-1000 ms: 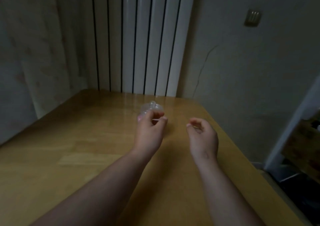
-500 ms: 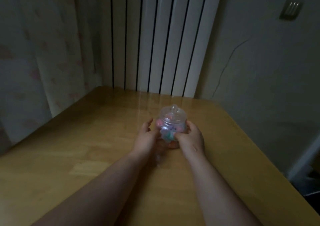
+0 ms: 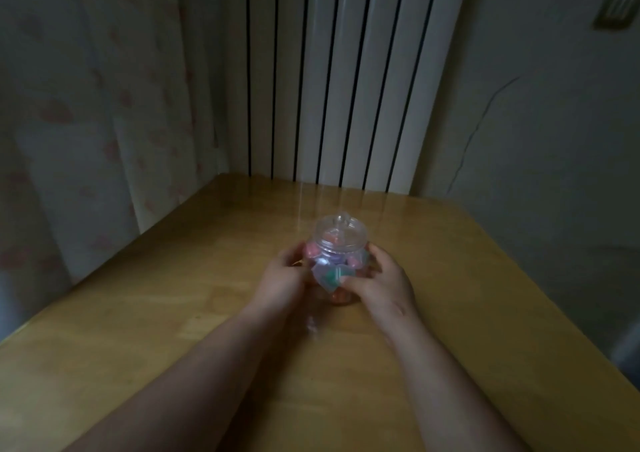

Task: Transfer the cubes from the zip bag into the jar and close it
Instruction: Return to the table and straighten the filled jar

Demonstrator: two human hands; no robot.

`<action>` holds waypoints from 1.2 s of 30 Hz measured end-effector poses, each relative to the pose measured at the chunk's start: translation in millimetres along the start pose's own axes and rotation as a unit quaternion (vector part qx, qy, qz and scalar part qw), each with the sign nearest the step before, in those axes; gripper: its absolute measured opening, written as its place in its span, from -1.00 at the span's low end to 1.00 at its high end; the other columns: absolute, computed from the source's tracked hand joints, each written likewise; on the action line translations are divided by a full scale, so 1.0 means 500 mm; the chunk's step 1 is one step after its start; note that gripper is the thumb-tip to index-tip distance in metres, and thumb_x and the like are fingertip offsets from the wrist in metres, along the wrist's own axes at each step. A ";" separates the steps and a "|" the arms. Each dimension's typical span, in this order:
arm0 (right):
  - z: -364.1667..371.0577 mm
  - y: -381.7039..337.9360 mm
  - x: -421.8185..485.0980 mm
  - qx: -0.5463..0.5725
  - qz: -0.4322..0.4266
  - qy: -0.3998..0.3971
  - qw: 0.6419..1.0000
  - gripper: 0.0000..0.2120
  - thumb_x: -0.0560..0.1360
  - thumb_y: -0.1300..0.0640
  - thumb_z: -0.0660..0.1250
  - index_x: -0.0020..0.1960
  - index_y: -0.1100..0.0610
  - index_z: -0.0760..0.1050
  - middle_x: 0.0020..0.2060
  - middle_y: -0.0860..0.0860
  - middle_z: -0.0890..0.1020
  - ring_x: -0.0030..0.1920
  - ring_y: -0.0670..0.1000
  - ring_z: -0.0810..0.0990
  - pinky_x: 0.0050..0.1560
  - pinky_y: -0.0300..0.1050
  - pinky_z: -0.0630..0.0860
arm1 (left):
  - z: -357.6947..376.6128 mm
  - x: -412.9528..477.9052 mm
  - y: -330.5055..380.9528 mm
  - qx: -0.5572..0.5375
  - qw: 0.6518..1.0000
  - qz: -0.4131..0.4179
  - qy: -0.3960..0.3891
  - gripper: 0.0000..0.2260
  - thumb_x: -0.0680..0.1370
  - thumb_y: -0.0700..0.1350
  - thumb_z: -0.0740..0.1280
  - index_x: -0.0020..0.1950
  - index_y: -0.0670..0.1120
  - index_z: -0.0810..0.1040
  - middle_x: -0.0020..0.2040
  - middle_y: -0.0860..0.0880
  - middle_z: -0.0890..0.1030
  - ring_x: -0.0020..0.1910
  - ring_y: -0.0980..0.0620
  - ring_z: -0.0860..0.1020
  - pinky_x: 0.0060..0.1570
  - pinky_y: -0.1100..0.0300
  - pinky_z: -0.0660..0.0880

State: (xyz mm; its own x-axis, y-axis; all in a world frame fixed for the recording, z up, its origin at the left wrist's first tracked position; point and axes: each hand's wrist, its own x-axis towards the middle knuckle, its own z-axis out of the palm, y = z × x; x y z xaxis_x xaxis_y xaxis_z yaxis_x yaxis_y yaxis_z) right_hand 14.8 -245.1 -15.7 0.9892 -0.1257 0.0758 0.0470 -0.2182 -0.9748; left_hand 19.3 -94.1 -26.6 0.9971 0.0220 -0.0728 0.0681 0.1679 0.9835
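Note:
A small clear jar point(image 3: 341, 243) stands upright on the wooden table point(image 3: 173, 313), its clear knobbed lid point(image 3: 342, 231) sitting on top. Several pastel cubes point(image 3: 334, 275) in pink, green and lilac show through its wall. My left hand point(image 3: 282, 278) cups the jar's left side and my right hand point(image 3: 382, 281) wraps its right side, thumb across the front. A faint clear plastic film point(image 3: 313, 327), perhaps the zip bag, lies on the table just in front of the jar; it is too dim to be sure.
A white ribbed radiator point(image 3: 346, 77) stands against the wall behind the table's far edge. A patterned curtain point(image 3: 97, 112) hangs at the left. The table's right edge point(image 3: 540, 299) runs close to the grey wall.
One second ago both hands hovered apart in front of the jar. They closed onto its two sides, and the view has come nearer and tilted down.

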 end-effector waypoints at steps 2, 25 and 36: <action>0.006 -0.004 -0.010 -0.007 0.001 -0.006 1.000 -0.19 0.24 0.26 0.59 0.44 0.09 0.39 0.15 0.04 0.64 0.13 0.04 0.62 0.13 -0.06 0.57 | -0.012 -0.007 -0.002 -0.006 1.000 -0.002 0.009 -0.52 0.49 -0.35 0.33 0.39 -0.07 0.47 0.06 -0.11 0.71 -0.15 -0.08 0.72 -0.30 0.06 0.64; -0.004 -0.001 -0.028 -0.068 -0.044 -0.014 0.997 -0.41 0.40 0.29 0.47 0.40 0.06 0.45 -0.01 -0.08 0.62 0.00 -0.11 0.64 -0.13 -0.37 0.51 | -0.029 -0.025 -0.010 0.006 0.995 0.034 0.090 -0.63 0.51 -0.31 0.35 0.30 -0.07 0.51 0.17 -0.09 0.63 -0.15 -0.08 0.71 -0.23 0.02 0.66; -0.006 0.002 -0.023 -0.075 -0.051 -0.012 0.996 -0.42 0.40 0.26 0.47 0.40 0.08 0.46 0.05 -0.03 0.64 0.05 -0.07 0.64 -0.07 -0.31 0.51 | -0.032 -0.013 -0.006 0.041 0.993 0.033 0.102 -0.65 0.51 -0.28 0.32 0.25 -0.01 0.50 0.15 -0.06 0.61 -0.09 -0.09 0.68 -0.24 0.07 0.65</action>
State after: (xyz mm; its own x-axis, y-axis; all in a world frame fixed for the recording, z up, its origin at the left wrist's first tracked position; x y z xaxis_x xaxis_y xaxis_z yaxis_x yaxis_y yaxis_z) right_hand 3.0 -246.7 -17.1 0.9833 -0.0735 0.1667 0.1282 -0.3709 -0.9198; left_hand 12.0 -78.9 -31.9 0.9726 0.2301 -0.0324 0.0146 0.0788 0.9968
